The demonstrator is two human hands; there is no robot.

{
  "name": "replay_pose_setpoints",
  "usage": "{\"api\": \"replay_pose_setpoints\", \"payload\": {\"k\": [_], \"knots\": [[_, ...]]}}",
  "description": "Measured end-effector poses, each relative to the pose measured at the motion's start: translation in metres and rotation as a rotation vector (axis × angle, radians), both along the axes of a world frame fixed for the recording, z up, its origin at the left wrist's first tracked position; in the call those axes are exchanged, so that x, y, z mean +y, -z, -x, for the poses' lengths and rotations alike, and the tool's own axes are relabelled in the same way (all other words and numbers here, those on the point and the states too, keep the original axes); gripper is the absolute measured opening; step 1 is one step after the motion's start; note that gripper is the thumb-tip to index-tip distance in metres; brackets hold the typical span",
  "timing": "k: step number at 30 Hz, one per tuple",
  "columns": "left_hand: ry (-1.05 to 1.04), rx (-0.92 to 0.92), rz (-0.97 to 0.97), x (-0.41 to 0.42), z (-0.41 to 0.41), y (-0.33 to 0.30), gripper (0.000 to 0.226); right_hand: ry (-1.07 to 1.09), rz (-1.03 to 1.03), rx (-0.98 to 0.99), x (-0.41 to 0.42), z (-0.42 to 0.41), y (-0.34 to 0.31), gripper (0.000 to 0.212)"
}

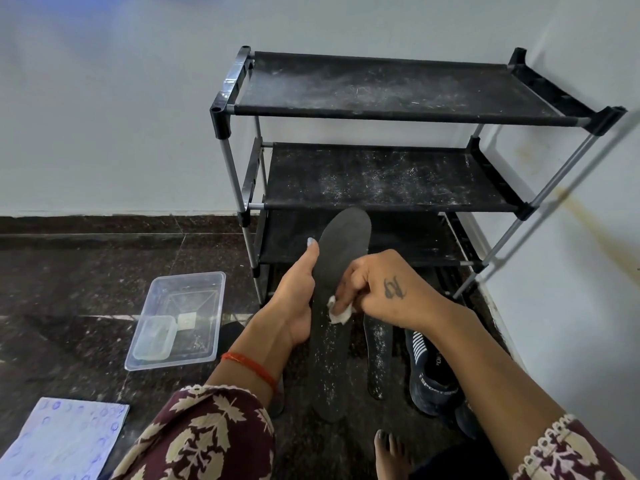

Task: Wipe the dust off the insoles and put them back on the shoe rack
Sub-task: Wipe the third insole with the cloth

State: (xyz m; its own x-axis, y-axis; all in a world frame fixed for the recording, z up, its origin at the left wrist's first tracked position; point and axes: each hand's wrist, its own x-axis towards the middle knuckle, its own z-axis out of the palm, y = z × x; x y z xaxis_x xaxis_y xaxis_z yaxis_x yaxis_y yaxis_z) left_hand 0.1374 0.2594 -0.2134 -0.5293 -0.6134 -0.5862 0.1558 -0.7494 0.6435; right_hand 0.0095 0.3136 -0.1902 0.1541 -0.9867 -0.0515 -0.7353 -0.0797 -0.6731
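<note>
My left hand (297,299) grips a long dark insole (337,271) along its left edge, thumb up on its face. The insole stands lengthwise in front of the black shoe rack (377,112), its lower half speckled with white dust. My right hand (377,289) pinches a small white tissue (341,313) and presses it onto the insole's middle. A second dusty insole (378,355) lies on the floor just right of the held one. The rack's fabric shelves are dusty and bare.
A clear plastic tray (180,320) with a small container inside sits on the dark stone floor at the left. A dark sports shoe (433,379) lies at the right by the wall. A patterned cloth (62,441) is at bottom left. My bare toes (391,448) show below.
</note>
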Motion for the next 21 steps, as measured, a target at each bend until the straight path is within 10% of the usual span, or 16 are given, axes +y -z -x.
{"api": "replay_pose_setpoints", "payload": {"k": [9, 13, 21], "knots": [[0.105, 0.022, -0.048, 0.006, 0.004, -0.005, 0.07, 0.503, 0.207, 0.142, -0.003, 0.018, 0.008, 0.019], [0.031, 0.061, -0.037, 0.002, 0.003, -0.002, 0.068, 0.331, 0.115, -0.208, 0.001, -0.008, -0.001, 0.021], [0.038, 0.082, -0.009, 0.005, 0.003, -0.004, 0.047, 0.416, 0.238, 0.074, -0.008, -0.013, 0.013, 0.019]]}}
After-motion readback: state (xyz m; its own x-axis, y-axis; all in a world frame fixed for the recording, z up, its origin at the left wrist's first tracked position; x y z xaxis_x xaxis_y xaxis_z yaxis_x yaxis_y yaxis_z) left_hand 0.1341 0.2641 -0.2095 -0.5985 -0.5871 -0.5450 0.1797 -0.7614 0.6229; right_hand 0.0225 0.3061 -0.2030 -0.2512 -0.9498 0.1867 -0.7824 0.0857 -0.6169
